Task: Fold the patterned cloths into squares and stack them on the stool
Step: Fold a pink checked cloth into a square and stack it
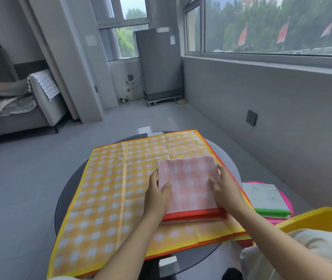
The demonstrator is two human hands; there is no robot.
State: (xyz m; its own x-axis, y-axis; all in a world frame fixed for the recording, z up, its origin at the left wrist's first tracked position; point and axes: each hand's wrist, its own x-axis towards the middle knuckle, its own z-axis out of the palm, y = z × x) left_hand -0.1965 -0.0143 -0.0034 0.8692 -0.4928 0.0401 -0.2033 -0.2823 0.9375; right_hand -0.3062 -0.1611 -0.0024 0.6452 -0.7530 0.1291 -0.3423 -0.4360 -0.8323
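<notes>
A folded pink-checked cloth [189,178] with an orange-red edge lies as a square on a large yellow-checked cloth [108,190] spread over a round dark table [68,190]. My left hand [158,196] grips the square's left side, thumb on top and fingers at its edge. My right hand [224,188] grips its right side the same way. To the right, a pink stool [287,207] carries a folded pale cloth with a green edge [266,198].
A yellow plastic bin [312,218] with whitish cloth inside stands at the lower right. A grey wall with a socket [251,117] runs along the right. A sofa [17,110] sits far left, a grey appliance [159,63] at the back.
</notes>
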